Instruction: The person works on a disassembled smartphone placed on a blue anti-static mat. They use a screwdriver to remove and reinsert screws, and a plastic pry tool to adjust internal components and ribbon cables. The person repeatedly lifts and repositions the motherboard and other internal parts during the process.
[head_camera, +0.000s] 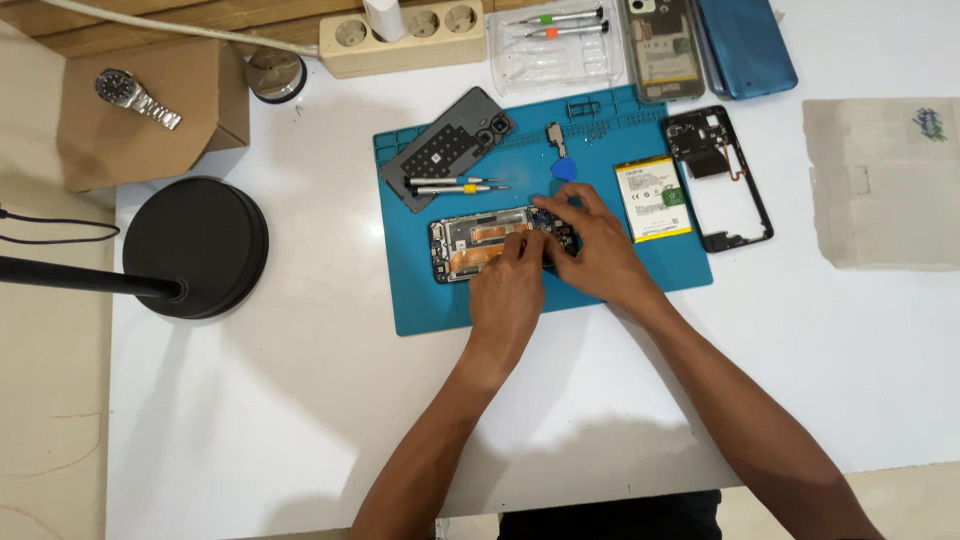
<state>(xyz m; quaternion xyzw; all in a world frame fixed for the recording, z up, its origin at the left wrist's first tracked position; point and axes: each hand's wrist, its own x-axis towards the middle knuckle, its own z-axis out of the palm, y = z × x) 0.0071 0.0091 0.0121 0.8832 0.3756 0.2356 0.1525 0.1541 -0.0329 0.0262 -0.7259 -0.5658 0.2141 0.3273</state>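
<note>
Head view, hidden: both hands cover the right half of the opened phone (478, 243) on the blue mat (430, 300); any small part under the fingertips is unreadable
Left hand (510, 285): fingers curled, pressing on the phone; cannot tell whether it grips anything
Right hand (590, 250): fingers bent over the phone's right end; grip unclear
Around: battery (652, 198) just right of the right hand; two screwdrivers (455, 185) and grey back cover (445, 145) beyond the left; blue pick (564, 169) beyond the fingertips

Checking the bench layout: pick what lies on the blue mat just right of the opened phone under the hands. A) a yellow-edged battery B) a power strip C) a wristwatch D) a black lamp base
A: the battery lies on the blue mat, right of the opened phone.
</note>
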